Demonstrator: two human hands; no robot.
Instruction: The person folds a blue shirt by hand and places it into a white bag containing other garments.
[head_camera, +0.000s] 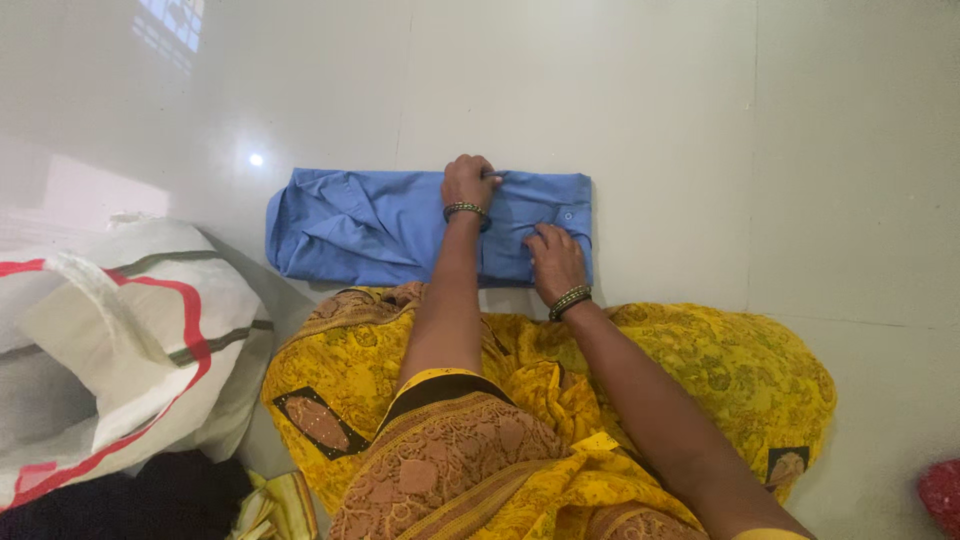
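Folded blue shirt (400, 228) flat on white floor (700, 120). White sack with red stripes (130, 340) left of shirt. Left hand (468, 182) curled, gripping shirt's far edge. Right hand (556, 262) fingers spread, pressing shirt's near right part.

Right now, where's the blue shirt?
In the head view the folded blue shirt lies on the white floor, centre frame, just beyond the yellow garment. Both the left hand and right hand press on its right half.
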